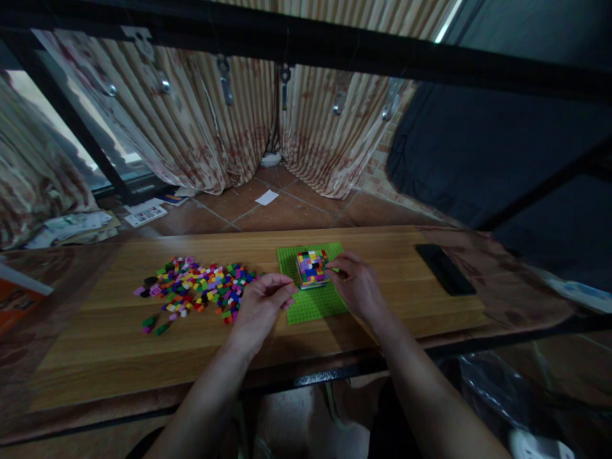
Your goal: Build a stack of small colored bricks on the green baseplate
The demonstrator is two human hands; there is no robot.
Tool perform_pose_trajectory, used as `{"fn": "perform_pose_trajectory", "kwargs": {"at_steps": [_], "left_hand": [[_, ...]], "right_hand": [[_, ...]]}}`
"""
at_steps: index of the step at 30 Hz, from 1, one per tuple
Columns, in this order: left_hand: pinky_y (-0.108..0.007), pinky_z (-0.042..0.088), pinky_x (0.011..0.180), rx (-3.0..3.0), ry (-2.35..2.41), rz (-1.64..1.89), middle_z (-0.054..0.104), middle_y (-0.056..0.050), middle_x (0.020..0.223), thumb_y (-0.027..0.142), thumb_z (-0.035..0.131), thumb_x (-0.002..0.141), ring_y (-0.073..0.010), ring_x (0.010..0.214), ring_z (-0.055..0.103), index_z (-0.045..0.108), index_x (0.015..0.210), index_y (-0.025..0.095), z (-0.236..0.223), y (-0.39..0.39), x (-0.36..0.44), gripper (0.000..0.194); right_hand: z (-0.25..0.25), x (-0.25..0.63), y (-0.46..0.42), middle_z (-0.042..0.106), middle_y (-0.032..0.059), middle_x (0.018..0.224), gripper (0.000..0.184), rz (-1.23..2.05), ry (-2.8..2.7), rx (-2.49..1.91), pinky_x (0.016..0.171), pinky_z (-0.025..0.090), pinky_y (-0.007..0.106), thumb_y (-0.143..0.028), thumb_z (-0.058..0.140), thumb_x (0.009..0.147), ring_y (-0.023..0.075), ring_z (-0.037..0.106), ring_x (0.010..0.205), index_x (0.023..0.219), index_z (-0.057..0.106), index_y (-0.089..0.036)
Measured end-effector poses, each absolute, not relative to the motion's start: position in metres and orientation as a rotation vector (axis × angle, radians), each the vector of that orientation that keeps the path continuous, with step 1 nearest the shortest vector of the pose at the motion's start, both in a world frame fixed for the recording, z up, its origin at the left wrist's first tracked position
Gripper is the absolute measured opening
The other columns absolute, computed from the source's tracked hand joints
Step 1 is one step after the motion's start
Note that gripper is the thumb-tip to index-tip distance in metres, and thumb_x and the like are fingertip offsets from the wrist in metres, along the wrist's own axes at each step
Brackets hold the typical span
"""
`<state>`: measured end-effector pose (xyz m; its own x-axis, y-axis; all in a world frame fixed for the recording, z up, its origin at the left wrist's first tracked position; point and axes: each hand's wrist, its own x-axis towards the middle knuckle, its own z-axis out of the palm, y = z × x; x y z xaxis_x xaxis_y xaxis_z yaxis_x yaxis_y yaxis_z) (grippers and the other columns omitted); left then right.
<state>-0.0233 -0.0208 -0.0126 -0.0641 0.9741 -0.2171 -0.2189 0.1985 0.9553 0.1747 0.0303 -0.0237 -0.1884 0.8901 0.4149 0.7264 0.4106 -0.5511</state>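
A square block built of many-coloured toy bricks (pixel 312 270) stands on a green baseplate (pixel 310 308). My left hand (pixel 265 303) is just left of the block, thumb and index finger pinched on what looks like a tiny orange toy brick (pixel 293 285). At the block's right side is my right hand (pixel 356 280), its thumb and fingertips drawn together at the upper edge. Whether a brick sits between those fingertips is too small to tell. Loose toy bricks (pixel 203 284) of many colours lie spread to the left of my left hand.
Everything rests on a long wooden board (pixel 401 306). Toward its right end lies a black phone (pixel 444 269). A dark metal bar (pixel 306 41) with hanging hooks crosses above, before patterned curtains (pixel 229 127). Papers (pixel 79 226) lie at the far left.
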Motion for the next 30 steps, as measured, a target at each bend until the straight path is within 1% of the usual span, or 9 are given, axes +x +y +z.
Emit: {"fn": "perform_pose_trajectory", "kwargs": {"at_steps": [8,15,18,21,26,30], "left_hand": [[-0.022,0.044,0.056,0.865,1.217,1.204,0.068,-0.001,0.067,0.032,0.076,0.063,-0.0092,0.056,0.057,0.067,0.078,0.015,-0.012,-0.021,-0.023,0.024],[-0.022,0.043,0.056,0.870,1.209,1.216,0.068,-0.001,0.068,0.031,0.075,0.064,-0.0092,0.056,0.056,0.067,0.077,0.015,-0.012,-0.021,-0.024,0.022],[-0.022,0.043,0.055,0.866,1.204,1.220,0.067,0.000,0.066,0.031,0.075,0.064,-0.0092,0.055,0.056,0.067,0.077,0.015,-0.012,-0.021,-0.024,0.023],[-0.022,0.043,0.055,0.870,1.214,1.216,0.067,0.000,0.066,0.032,0.076,0.064,-0.0093,0.056,0.056,0.067,0.077,0.015,-0.012,-0.021,-0.024,0.023],[-0.021,0.043,0.056,0.873,1.219,1.206,0.067,0.000,0.067,0.032,0.075,0.064,-0.0092,0.056,0.056,0.066,0.077,0.015,-0.012,-0.020,-0.025,0.024],[-0.021,0.043,0.055,0.883,1.225,1.208,0.067,-0.001,0.067,0.031,0.074,0.064,-0.0094,0.056,0.056,0.066,0.078,0.015,-0.012,-0.020,-0.025,0.023]], "right_hand": [[-0.030,0.169,0.030,0.066,0.0077,0.098,0.021,0.244,-1.956,-1.342,0.075,0.051,0.031,-0.022,0.054,0.086,0.0181,0.064,0.083,0.091,0.074,-0.022],[-0.030,0.168,0.027,0.065,0.0075,0.102,0.020,0.260,-1.921,-1.349,0.074,0.053,0.031,-0.023,0.055,0.084,0.0173,0.064,0.081,0.095,0.073,-0.023],[-0.030,0.166,0.027,0.065,0.0080,0.103,0.020,0.288,-1.912,-1.355,0.074,0.054,0.032,-0.024,0.057,0.084,0.0182,0.065,0.083,0.095,0.073,-0.022],[-0.032,0.164,0.027,0.065,0.0080,0.103,0.018,0.294,-1.901,-1.340,0.075,0.054,0.033,-0.025,0.058,0.085,0.0192,0.064,0.088,0.095,0.073,-0.022],[-0.034,0.163,0.028,0.065,0.0071,0.105,0.016,0.296,-1.861,-1.334,0.077,0.053,0.033,-0.025,0.059,0.084,0.0187,0.064,0.089,0.092,0.073,-0.024],[-0.033,0.162,0.027,0.065,0.0075,0.104,0.013,0.288,-1.836,-1.344,0.077,0.053,0.033,-0.024,0.061,0.083,0.0186,0.064,0.089,0.087,0.073,-0.022]]}}
